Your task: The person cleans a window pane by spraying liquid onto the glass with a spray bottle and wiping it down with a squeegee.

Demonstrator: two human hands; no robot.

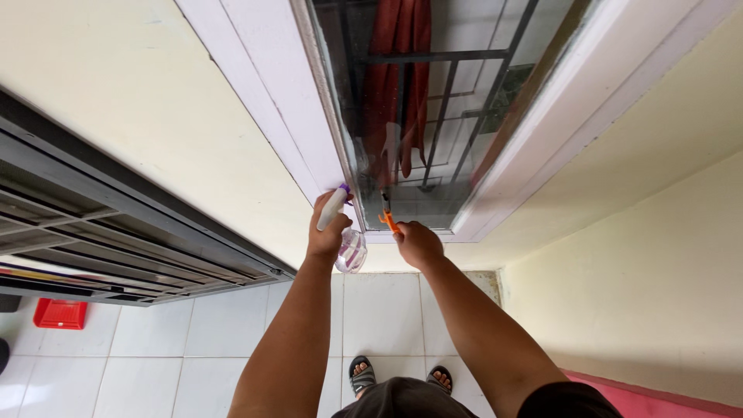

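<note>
Spray bottle [345, 232]: clear w/ purple nozzle, held up at window [433, 116] lower-left corner, body hanging below our left hand [329, 232]. L fingers wrapped round its neck; arm raised, nearly straight. Right hand [418, 244]: clenched on orange-handled tool [388, 217], tip against glass near bottom frame; arm raised, wrist bent. Below: white floor tiles [379, 310], sandals [398, 377].

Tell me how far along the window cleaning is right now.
Done: cannot tell; no wiped patch stands out on the dark glass pane in its white frame. In hand: the left hand holds a clear plastic spray bottle with a purple nozzle at the pane's lower edge; the right hand holds a small orange-handled tool against the glass. Left: seemingly most of the pane.
</note>
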